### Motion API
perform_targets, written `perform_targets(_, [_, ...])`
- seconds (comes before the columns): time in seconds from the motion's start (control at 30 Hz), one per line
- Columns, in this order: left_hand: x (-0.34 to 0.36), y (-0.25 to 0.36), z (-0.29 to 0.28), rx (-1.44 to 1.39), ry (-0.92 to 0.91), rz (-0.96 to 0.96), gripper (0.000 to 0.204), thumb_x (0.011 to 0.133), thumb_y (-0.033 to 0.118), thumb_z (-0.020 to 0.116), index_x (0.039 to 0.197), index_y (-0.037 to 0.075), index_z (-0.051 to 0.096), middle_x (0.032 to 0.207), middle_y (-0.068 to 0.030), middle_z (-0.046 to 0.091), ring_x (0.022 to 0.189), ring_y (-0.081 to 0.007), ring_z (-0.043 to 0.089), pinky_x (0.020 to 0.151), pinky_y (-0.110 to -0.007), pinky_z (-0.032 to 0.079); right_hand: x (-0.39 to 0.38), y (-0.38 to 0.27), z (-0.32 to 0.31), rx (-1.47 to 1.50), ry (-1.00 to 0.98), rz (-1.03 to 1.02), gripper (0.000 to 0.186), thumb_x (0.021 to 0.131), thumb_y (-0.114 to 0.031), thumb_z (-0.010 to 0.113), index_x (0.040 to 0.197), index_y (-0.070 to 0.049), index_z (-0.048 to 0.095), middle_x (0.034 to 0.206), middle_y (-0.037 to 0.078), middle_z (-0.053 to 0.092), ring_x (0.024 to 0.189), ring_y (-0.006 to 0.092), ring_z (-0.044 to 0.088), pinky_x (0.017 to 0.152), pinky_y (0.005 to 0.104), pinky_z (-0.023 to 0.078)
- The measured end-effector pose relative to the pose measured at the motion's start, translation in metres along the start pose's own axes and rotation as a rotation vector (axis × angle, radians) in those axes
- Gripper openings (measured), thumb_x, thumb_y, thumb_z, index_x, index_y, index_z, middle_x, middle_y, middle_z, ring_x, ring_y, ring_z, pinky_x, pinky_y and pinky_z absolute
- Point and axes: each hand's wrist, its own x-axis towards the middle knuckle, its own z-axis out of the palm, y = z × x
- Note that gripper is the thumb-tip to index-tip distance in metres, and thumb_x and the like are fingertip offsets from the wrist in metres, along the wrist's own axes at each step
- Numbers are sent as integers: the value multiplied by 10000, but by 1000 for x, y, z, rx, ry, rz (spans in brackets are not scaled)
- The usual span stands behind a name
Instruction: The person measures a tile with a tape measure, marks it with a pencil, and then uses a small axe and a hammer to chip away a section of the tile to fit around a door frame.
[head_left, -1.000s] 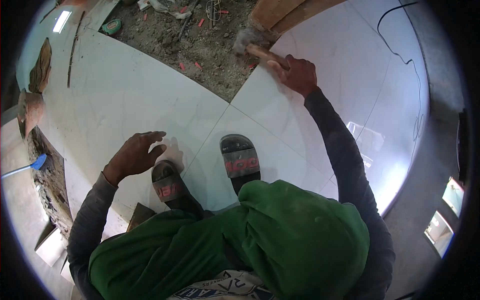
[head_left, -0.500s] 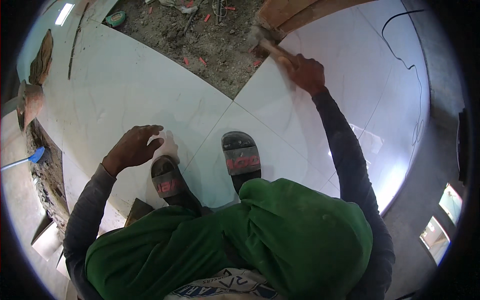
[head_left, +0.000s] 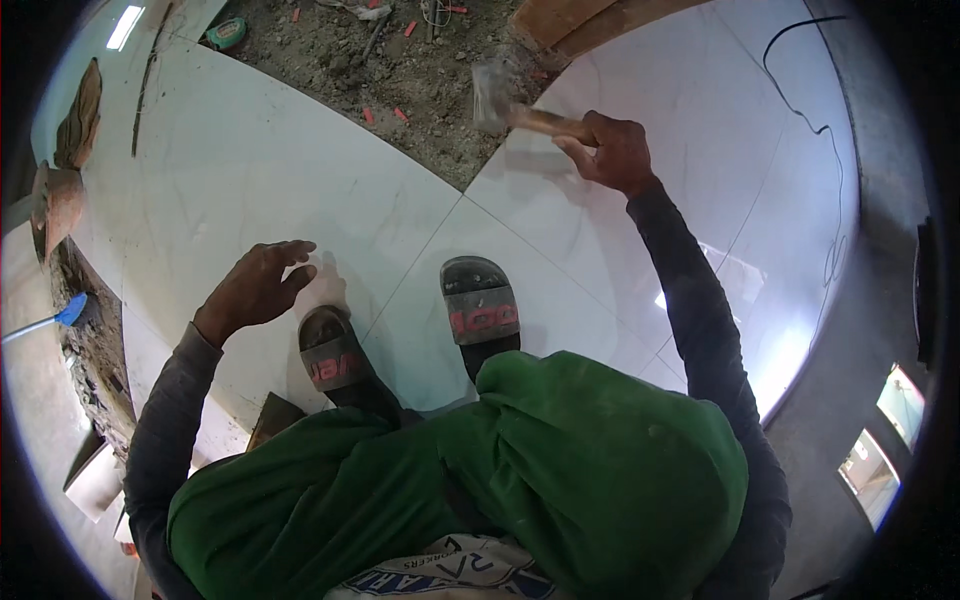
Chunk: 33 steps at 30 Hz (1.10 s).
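My right hand grips the wooden handle of a hammer. Its head, smeared by motion, hangs over the edge between a white floor tile and a patch of loose grey soil. Whether the head touches anything I cannot tell. My left hand is held over the tiles near my left sandal, fingers apart and nothing in them. Several small red pieces lie scattered on the soil.
A green tape measure sits at the soil's far left corner. Brown boards border the soil at the far right. A black cable runs along the right side. At the left are an orange-brown pan and a blue-headed brush.
The hammer head has swung left and nearer to me, off the boards' corner, with my right hand turning slightly. My left hand has shifted a little left and away from me.
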Motion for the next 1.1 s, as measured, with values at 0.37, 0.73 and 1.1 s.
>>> perform_targets(0.37, [1,3,-8,41,17,-9,356,1022,224,679,1309,13,673,1168,-195,759,1117,-326,729,962,-458,570,6,27,1,-148,-2,54,713,972,-697,574,967,-1,731,665,189,688,658,399,722,652,525,575])
perform_targets(0.73, [5,-3,-4,23,73,38,333,1018,208,686,1285,11,671,1089,-189,766,1050,-345,742,912,-444,590,-1,33,6,-95,49,75,496,966,-518,714,796,-61,625,648,156,670,611,409,674,606,523,534])
perform_targets(1.1, [4,-9,-3,-2,53,-1,301,1013,181,684,1251,-1,704,1123,-209,762,1034,-335,749,907,-430,591,1,37,-2,16,5,-28,509,973,-525,707,778,-59,644,640,169,661,594,408,664,588,511,528])
